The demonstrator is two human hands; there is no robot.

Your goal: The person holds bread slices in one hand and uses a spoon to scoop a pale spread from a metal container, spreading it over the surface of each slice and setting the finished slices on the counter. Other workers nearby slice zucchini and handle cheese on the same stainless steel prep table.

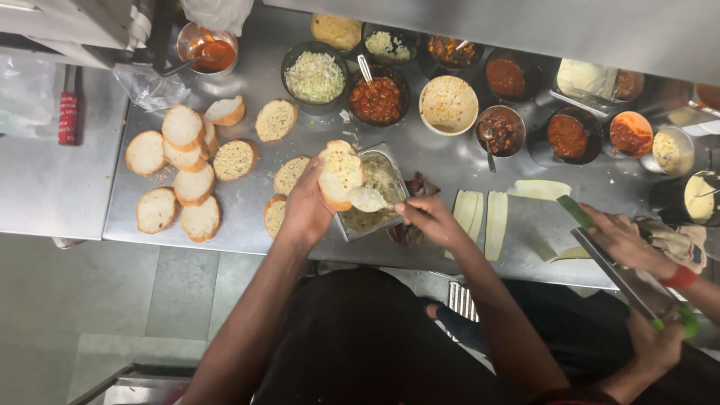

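My left hand (306, 204) holds a round bread slice (339, 174) tilted over a square steel tub (400, 196) of pale green-flecked spread. My right hand (431, 217) grips a spoon (369, 199) whose bowl, loaded with spread, rests against the slice's lower edge. Three slices with spread on them (289, 174) lie on the steel counter (420, 154) just left of my left hand. Plain slices (184, 161) are piled further left.
Several bowls of sauces and fillings (379, 99) line the back of the counter. At the right, another person's hands (626, 240) cut pale long vegetable strips (480, 214) with a long knife (619, 276). A crumpled cloth (420, 186) lies beside the tub.
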